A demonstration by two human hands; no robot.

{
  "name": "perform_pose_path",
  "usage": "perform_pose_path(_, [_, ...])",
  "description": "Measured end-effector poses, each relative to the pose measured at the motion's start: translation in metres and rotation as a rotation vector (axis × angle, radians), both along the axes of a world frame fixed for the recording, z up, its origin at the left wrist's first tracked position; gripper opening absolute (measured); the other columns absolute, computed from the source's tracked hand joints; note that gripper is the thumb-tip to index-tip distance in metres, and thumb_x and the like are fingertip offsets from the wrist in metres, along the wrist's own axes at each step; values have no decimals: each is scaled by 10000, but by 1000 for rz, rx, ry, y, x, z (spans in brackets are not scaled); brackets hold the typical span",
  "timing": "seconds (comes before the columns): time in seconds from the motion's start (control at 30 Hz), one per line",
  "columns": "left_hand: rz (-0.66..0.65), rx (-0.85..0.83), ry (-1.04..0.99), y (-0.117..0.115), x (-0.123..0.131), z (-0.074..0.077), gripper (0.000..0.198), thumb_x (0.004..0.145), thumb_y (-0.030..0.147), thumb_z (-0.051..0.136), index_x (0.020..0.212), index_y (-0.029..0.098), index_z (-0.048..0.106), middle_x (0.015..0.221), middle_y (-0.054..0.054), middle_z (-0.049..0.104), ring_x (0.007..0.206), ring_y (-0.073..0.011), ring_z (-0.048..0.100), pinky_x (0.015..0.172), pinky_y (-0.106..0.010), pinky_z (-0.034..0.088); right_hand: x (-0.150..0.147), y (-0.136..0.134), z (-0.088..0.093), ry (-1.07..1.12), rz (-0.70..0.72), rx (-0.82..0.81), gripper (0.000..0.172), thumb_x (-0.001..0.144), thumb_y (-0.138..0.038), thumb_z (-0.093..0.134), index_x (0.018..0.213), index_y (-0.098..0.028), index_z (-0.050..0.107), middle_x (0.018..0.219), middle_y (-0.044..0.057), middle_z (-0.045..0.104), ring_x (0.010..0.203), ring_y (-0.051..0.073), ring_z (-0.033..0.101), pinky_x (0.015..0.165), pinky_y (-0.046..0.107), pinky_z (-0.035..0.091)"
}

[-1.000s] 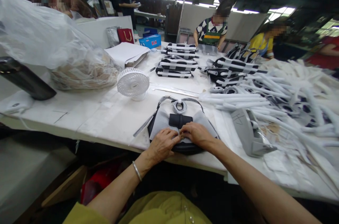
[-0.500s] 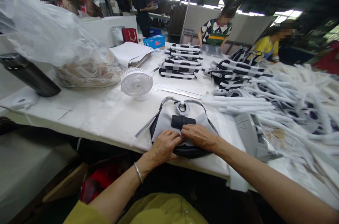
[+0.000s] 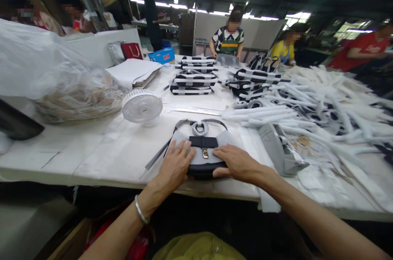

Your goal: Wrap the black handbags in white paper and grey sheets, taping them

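A black handbag (image 3: 201,170) lies on the table in front of me, a sheet of thin whitish wrapping (image 3: 196,154) over its face. Across its middle is a black flap tab (image 3: 204,141), with a gold clasp (image 3: 205,153) below it. A plastic-wrapped ring-shaped coil (image 3: 200,128) rests at the bag's top, by its curved strap. My left hand (image 3: 176,163) is spread flat over the bag's left part. On the right part, my right hand (image 3: 235,161) lies with its fingers stretched out and its thumb apart at the lower front.
A white fan (image 3: 143,107) stands left of the bag, and a grey tape dispenser (image 3: 281,151) to the right. Stacks of wrapped black bags (image 3: 193,82) and white wrapped strips (image 3: 264,116) lie beyond. A co-worker (image 3: 229,39) stands across the table (image 3: 101,149).
My hands have moved apart from the bag's middle to its two sides, and the gold clasp now shows. The camera view has turned somewhat to the right.
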State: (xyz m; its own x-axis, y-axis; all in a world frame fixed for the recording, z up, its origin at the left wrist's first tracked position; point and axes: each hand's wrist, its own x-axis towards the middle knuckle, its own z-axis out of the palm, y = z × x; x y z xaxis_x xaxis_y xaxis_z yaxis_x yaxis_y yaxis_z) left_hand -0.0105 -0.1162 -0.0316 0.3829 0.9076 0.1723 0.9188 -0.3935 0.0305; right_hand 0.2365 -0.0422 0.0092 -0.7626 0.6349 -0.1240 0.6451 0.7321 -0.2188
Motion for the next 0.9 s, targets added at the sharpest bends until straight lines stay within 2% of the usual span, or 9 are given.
perform_pose_path(0.07, [73, -34, 36, 6, -12, 1, 878, 652, 270, 872, 1420, 186, 453, 1500, -178, 441, 1415, -386, 353, 1182, -613, 244, 16, -4, -11, -19, 17, 82, 858, 694, -499, 847, 1403, -143, 519, 1444, 203, 515, 1336, 366, 479, 1145, 542, 331])
perform_pose_path(0.13, [103, -54, 46, 13, -20, -4, 808, 723, 173, 776, 1453, 204, 433, 1520, -160, 424, 1407, -363, 379, 1144, -557, 352, 25, -4, -26, -3, -10, 145, 919, 675, -380, 881, 1454, -137, 460, 1491, 205, 462, 1379, 354, 439, 1169, 533, 315])
perform_pose_path(0.2, [119, -44, 64, 20, -24, -14, 756, 777, 66, 644, 1478, 232, 413, 1541, -134, 400, 1410, -345, 385, 1089, -523, 432, 27, 2, -39, 31, -50, 170, 804, 751, -292, 826, 1453, -144, 464, 1484, 181, 482, 1370, 310, 464, 1161, 479, 351])
perform_pose_path(0.3, [128, 37, 123, 25, -22, -30, 677, 836, -3, 477, 1464, 248, 450, 1518, -111, 439, 1392, -349, 413, 1078, -565, 428, 24, 12, -45, 69, -96, 166, 668, 819, -284, 768, 1423, -169, 506, 1468, 148, 510, 1353, 278, 490, 1139, 431, 385])
perform_pose_path(0.43, [112, 177, 172, 18, -21, -41, 644, 870, -27, 365, 1455, 222, 471, 1491, -98, 474, 1377, -341, 435, 1131, -595, 346, 10, 7, -30, 55, -90, 186, 663, 792, -556, 751, 1303, -162, 600, 1338, 167, 614, 1238, 319, 577, 1061, 459, 438])
perform_pose_path(0.53, [94, 178, 184, 14, -23, -33, 675, 816, -36, 419, 1444, 205, 484, 1489, -104, 475, 1372, -332, 443, 1143, -583, 334, -6, -5, -15, -48, -171, 234, 641, 746, -651, 740, 1087, -112, 676, 1088, 197, 702, 1057, 355, 648, 981, 508, 459])
perform_pose_path(0.67, [-4, 129, 187, 22, -15, -11, 571, 798, 150, 619, 1365, 141, 551, 1422, -170, 536, 1345, -362, 468, 1155, -635, 280, -21, -5, -6, -108, -170, 210, 464, 810, -540, 713, 993, -115, 685, 949, 175, 727, 921, 316, 690, 912, 464, 488])
perform_pose_path(0.77, [-34, 106, 178, 36, 6, -10, 455, 842, 278, 639, 1251, 81, 618, 1286, -210, 629, 1202, -356, 590, 1063, -539, 445, -23, 3, -17, -74, -193, 185, 377, 845, -485, 650, 965, -130, 687, 904, 155, 734, 840, 294, 702, 756, 404, 529])
perform_pose_path(0.9, [28, 243, 114, 44, 27, -33, 373, 856, 58, 428, 1144, 75, 665, 1183, -203, 669, 1012, -319, 673, 851, -419, 564, -25, 9, -48, 15, -179, 347, 224, 912, -247, 508, 967, -91, 658, 934, 184, 718, 852, 276, 687, 670, 367, 517])
